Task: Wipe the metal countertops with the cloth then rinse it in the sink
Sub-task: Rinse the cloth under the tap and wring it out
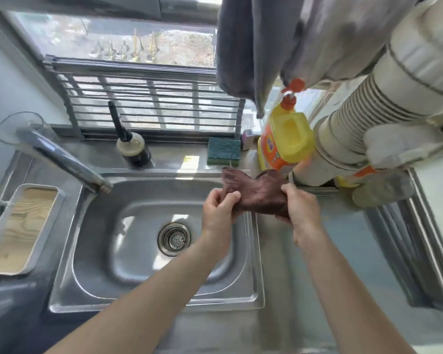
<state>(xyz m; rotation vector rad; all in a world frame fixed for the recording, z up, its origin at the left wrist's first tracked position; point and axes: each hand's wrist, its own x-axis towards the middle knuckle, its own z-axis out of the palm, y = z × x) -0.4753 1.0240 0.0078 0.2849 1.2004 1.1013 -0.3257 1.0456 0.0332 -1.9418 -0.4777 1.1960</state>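
Both hands are on the cloth (pixel 257 194), a dark brown rag stretched between them right over the sink's (pixel 149 301) right rim. The left hand (pixel 219 213) has its fingers curled in and pinching one bunched end; the right hand (pixel 303 213) grips the other end, fingers folded tight around it, thumb on top. The far edge of the cloth flops toward the sponge (pixel 223 151) and the yellow bottle (pixel 287 141) at the back.

This reads as opening the cloth out or wringing it. I can't tell which, and no water shows at the tap (pixel 62 159). The basin looks dry around the drain (pixel 174 238).

To do it well: if wiping comes next, fold the rag into a flat pad so the whole palm presses it down, then sweep the counter (pixel 356 251) at the right in long overlapping strokes toward the sink, so crumbs drop in the basin. If it's the rinse, shift left first. The spout ends well away from the cloth, so the cloth must travel under it. Keep the loose corner clear of the bottle; a snag could tip it.
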